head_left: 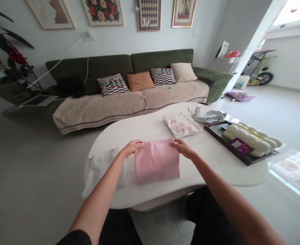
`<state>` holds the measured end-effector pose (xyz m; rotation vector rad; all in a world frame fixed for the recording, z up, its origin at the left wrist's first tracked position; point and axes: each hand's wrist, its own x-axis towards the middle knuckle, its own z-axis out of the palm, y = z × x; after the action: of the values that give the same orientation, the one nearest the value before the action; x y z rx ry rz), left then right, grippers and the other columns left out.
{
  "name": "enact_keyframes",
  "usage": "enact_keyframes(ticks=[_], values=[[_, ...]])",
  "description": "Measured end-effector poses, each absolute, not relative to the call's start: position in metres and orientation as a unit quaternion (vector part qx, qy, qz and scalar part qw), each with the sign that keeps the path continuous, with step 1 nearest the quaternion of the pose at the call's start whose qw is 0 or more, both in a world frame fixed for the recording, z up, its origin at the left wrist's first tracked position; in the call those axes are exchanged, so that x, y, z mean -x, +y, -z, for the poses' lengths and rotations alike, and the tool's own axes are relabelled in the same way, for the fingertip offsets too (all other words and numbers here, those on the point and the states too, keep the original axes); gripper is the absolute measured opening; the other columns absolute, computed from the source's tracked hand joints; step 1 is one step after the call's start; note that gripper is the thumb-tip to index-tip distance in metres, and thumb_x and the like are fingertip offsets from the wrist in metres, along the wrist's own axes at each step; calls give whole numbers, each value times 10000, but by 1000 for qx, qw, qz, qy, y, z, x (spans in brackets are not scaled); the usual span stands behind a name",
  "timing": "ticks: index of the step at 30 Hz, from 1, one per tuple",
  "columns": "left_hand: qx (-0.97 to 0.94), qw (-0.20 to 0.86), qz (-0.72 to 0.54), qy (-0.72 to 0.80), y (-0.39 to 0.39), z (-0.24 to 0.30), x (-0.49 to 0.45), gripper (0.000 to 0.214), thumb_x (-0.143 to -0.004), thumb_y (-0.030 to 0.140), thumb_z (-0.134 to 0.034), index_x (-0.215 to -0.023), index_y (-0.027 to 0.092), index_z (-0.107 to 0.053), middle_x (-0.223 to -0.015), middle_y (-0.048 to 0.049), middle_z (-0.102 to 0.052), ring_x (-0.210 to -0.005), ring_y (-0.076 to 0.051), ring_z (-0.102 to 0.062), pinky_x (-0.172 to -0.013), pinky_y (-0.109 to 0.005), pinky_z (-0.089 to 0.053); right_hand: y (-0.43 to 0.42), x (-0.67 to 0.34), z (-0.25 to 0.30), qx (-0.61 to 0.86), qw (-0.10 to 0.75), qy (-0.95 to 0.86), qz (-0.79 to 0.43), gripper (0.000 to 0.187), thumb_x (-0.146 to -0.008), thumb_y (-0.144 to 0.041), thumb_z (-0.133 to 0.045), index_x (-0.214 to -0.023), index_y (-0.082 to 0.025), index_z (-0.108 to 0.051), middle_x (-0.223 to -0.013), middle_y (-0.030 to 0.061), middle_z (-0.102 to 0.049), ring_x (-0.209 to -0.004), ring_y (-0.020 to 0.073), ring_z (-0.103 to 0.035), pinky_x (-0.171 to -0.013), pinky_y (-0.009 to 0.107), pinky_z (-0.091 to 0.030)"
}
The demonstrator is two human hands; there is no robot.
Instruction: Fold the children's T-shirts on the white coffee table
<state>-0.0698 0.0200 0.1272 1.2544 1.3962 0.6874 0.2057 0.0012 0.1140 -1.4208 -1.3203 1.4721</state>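
A folded pink cloth [157, 160] lies flat on the white oval table [150, 126] in front of me. My left hand [132, 147] pinches its far left corner, fingers closed on the fabric. My right hand [183, 147] pinches the far right corner the same way. A white cloth [101, 168] lies to the left of the pink one and hangs over the table's edge. Further back on the table sits a folded white shirt [182, 124] with a pink print.
A dark tray [216, 134] with a cream bubble-shaped object [252, 137] rests on the table's right side, crumpled plastic packaging [207, 116] behind it. A green sofa [139, 81] with cushions stands beyond the table. Plants fill the left; a bicycle stands far right.
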Motion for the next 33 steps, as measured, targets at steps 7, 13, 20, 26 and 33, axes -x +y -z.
enact_keyframes(ticks=[7,13,20,26,33], values=[[-469,415,-418,658,41,-25,59,200,-658,341,-577,-712,149,-568,-658,-1,-605,-637,-139,-573,-539,-203,-423,31,-184,-37,605,364,-464,-534,159,-632,-283,-556,-650,-132,-512,-508,-30,-479,-466,79,-428,-428,179,-310],[-512,344,-438,654,54,-12,57,208,-726,362,-497,-754,167,-563,-664,37,-564,-688,-115,-545,-607,-177,-408,22,-190,-21,621,407,-452,-493,198,-682,-320,-466,-786,-156,-503,-659,-14,-564,-536,88,-477,-461,175,-334],[-529,238,-398,711,58,-21,47,184,-703,238,-552,-858,142,-579,-772,-43,-590,-826,-193,-555,-755,-289,-423,25,-190,-19,666,395,-416,-477,203,-664,-315,-530,-789,-155,-519,-671,11,-598,-556,108,-517,-477,187,-353],[-826,82,-257,495,45,-48,13,404,-841,229,-391,-1241,203,-440,-1316,-76,-411,-1264,-199,-265,-1042,-381,-220,11,-198,-35,650,361,-401,-535,226,-703,-317,-567,-855,-160,-511,-727,18,-606,-587,94,-540,-508,182,-402],[-850,122,-82,507,49,-21,-8,525,-827,546,-344,-1326,390,-296,-1442,25,-209,-1305,-375,-58,-967,-658,-24,-33,-218,-47,613,263,-395,-632,223,-632,-306,-653,-664,-130,-520,-555,-15,-540,-509,76,-500,-515,200,-416]])
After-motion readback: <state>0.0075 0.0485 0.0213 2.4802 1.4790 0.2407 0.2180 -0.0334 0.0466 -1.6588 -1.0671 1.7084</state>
